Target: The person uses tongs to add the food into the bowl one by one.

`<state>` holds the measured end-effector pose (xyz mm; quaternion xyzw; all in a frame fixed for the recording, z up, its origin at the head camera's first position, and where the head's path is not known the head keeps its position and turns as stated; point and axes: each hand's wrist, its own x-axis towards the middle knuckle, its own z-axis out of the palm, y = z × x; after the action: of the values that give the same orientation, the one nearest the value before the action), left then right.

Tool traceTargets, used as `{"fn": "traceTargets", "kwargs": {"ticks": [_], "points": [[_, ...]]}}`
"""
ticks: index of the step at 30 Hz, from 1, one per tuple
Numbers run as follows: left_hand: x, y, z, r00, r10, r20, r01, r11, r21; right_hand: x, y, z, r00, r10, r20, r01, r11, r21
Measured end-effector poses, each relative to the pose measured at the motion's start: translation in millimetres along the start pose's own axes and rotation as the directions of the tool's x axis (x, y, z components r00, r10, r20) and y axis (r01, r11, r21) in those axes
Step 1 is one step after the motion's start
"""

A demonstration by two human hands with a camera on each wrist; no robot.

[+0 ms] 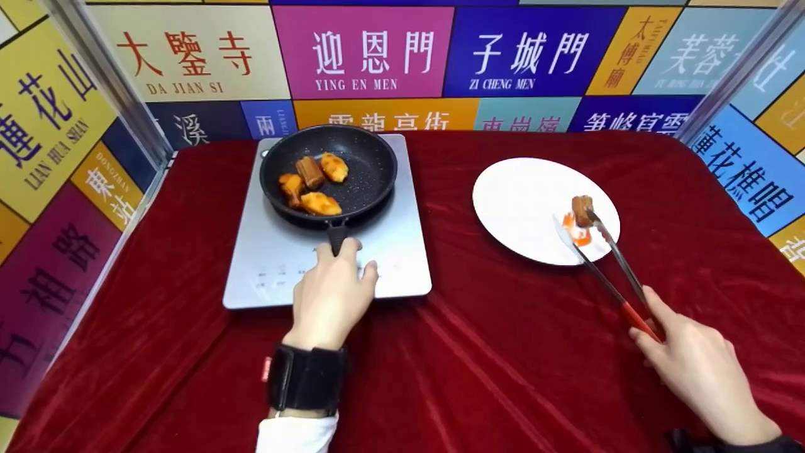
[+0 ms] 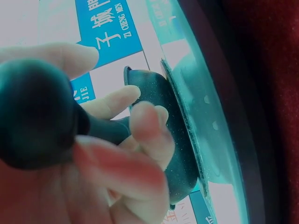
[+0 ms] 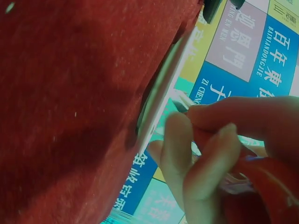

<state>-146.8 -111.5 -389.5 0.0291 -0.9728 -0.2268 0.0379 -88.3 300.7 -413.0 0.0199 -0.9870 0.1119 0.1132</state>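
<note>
My left hand (image 1: 330, 296) grips the handle (image 1: 337, 238) of a black speckled frying pan (image 1: 365, 182); in the left wrist view its fingers (image 2: 126, 172) curl round that handle. Several browned food pieces lie in the pan's left half, among them a brown ribbed block (image 1: 309, 172) and a yellow-orange piece (image 1: 334, 168). At the right, my right hand (image 1: 701, 362) holds metal tongs (image 1: 619, 264) with red grips. The tongs' tips are at a second brown ribbed block (image 1: 582, 211) over a white plate (image 1: 522, 201); whether they pinch it is unclear.
Beneath the pan is a flat silver induction cooker (image 1: 251, 251). A dark red cloth (image 1: 478, 352) covers the table. Printed panels with large characters (image 1: 371, 53) stand behind and at both sides, with metal posts (image 1: 119, 94) at the corners.
</note>
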Motion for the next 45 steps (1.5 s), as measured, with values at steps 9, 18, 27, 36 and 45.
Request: {"fn": "traceTargets", "kwargs": {"ticks": [9, 18, 27, 36, 45], "points": [[0.5, 0.8, -2.8, 1.000, 0.004, 0.027, -0.004, 1.000, -0.015, -2.6, -3.6, -15.5, 0.998, -0.054, 0.009, 0.055, 0.996, -0.074], [-1.7, -2.3, -0.4, 0.999, 0.013, 0.030, -0.012, 0.999, -0.030, 7.2, -12.0, -37.1, 0.991, -0.063, 0.119, 0.078, 0.989, -0.128], [-2.6, -1.3, 0.0, 1.000, 0.014, 0.009, -0.014, 1.000, -0.018, 22.2, -14.6, -50.8, 0.980, -0.076, 0.185, 0.104, 0.983, -0.148], [-2.8, 0.0, -0.6, 1.000, 0.017, 0.007, -0.017, 1.000, -0.014, 23.8, -10.7, -42.6, 0.980, -0.110, 0.166, 0.134, 0.980, -0.144], [-2.4, 0.3, -0.8, 1.000, 0.018, -0.001, -0.018, 1.000, -0.014, 20.5, -13.4, -35.4, 0.977, -0.178, 0.118, 0.195, 0.968, -0.157]]}}
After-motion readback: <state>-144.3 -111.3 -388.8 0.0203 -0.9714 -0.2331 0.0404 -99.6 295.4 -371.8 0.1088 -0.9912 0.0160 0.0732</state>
